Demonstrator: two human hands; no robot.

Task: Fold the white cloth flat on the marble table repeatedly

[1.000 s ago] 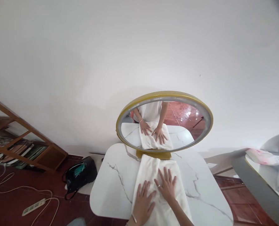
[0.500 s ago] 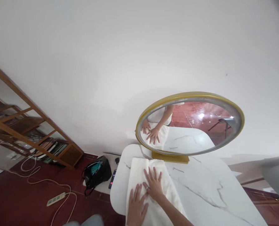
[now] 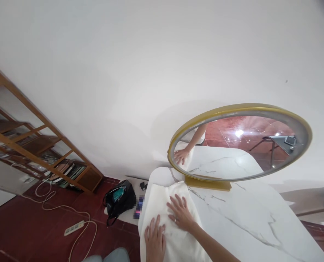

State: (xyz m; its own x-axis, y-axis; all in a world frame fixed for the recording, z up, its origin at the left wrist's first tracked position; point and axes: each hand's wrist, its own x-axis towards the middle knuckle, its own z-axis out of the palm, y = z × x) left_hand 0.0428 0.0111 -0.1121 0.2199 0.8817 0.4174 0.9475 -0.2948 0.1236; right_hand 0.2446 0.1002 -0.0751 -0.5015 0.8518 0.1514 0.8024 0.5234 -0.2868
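On the left part of the table, close to its rounded edge, our white cloth lies lengthwise, its far hem just beside the base of the mirror. Our left hand rests palm down on the nearer part, fingers slightly spread; our right hand lies flat farther up, fingers fanned, neither pinching anything. A shallow fold line runs from a dip in the hem. To smooth it well, we should probably anchor with the left and stroke outward lightly with the right, since dragging both together could shift the whole piece. The near end is out of sight; we cannot tell how evenly it lies.
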